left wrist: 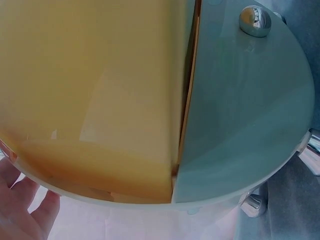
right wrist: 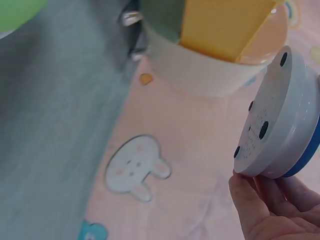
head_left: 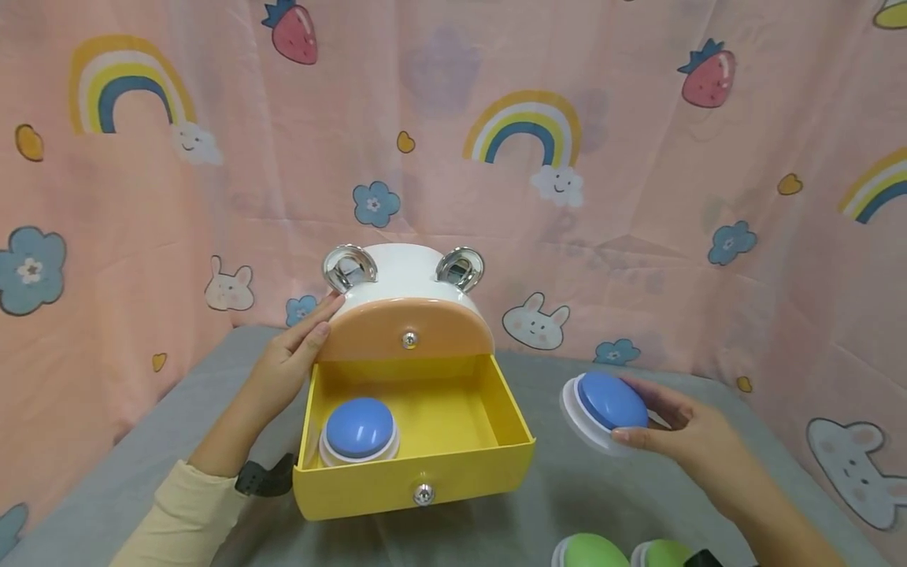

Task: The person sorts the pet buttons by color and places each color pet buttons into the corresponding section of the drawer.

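A small white storage box with an orange upper drawer front and silver rings on top has its yellow lower drawer pulled out. My left hand rests on the box's left side, fingers extended along it; in the left wrist view those fingers show by the rim. Inside the drawer, at its front left corner, sits a blue push button with a white base. To the right of the drawer, my right hand pinches another blue push button by its edge, tilted above the table.
Two green push buttons lie at the near right edge of the head view, partly cut off. The grey cloth covers the table. A pink patterned curtain hangs behind and around it.
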`<state>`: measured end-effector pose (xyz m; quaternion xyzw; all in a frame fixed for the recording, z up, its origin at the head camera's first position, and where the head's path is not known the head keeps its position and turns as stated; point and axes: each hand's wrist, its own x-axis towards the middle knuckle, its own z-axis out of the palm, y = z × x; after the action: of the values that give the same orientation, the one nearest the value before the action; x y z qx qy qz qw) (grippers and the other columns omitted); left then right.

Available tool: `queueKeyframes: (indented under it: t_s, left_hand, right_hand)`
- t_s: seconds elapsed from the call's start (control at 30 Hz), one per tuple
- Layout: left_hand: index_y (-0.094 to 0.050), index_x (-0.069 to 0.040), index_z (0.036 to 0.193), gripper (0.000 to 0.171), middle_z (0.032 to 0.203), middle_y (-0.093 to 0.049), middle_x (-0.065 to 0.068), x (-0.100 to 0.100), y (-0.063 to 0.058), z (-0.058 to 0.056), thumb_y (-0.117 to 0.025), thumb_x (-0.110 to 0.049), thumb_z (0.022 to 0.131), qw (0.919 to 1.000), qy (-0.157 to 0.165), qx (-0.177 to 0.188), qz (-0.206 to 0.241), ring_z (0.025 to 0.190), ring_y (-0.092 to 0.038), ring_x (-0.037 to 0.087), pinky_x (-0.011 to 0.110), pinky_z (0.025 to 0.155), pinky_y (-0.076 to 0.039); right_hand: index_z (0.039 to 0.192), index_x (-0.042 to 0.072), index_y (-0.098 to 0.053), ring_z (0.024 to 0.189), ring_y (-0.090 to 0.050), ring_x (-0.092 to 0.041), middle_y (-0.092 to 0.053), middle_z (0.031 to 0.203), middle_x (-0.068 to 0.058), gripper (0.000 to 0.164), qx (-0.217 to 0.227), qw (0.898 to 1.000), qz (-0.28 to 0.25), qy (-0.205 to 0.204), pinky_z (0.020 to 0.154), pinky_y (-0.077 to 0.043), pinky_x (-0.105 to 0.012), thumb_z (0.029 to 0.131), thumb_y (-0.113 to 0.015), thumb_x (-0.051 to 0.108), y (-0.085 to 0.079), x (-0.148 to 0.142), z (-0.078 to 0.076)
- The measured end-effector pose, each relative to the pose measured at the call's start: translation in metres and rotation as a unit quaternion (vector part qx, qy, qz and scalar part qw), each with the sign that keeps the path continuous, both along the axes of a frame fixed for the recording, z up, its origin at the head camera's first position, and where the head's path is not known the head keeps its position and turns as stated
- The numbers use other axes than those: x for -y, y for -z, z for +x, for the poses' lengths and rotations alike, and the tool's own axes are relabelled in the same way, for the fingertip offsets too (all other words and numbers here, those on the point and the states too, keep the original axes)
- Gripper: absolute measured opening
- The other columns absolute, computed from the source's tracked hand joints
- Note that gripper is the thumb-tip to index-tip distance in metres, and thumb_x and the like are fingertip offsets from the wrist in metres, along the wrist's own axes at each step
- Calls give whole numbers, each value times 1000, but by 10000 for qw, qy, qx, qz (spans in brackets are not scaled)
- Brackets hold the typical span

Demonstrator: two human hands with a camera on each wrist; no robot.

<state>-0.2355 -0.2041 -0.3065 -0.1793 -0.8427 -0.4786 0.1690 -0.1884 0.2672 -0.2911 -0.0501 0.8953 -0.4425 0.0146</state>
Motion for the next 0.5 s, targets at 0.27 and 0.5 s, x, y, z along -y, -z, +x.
queueKeyframes:
  t_s: [0.27, 0.5]
  left_hand:
    - [-36, -33, 154, 46, 166, -24, -6, 2, 0, 2, -38, -37, 108, 9999, -36, 95, -43, 155, -19, 26, 60, 121, -24]
    - [-36, -34, 154, 46, 165, -25, -6, 2, -1, 1, -38, -37, 108, 9999, -38, 80, -68, 155, -19, 26, 60, 121, -23]
  right_hand:
    - [155, 18, -37, 143, -38, -46, -36, 159, -17, 75, -164, 9993, -282, -160, 103, -51, -54, 91, -72, 36, -17, 37, -5]
    - [152, 16, -42, 141, -43, -43, -40, 157, -15, 72, -312, 9964, -496, -605, 103, -51, -53, 90, -74, 34, -26, 65, -7]
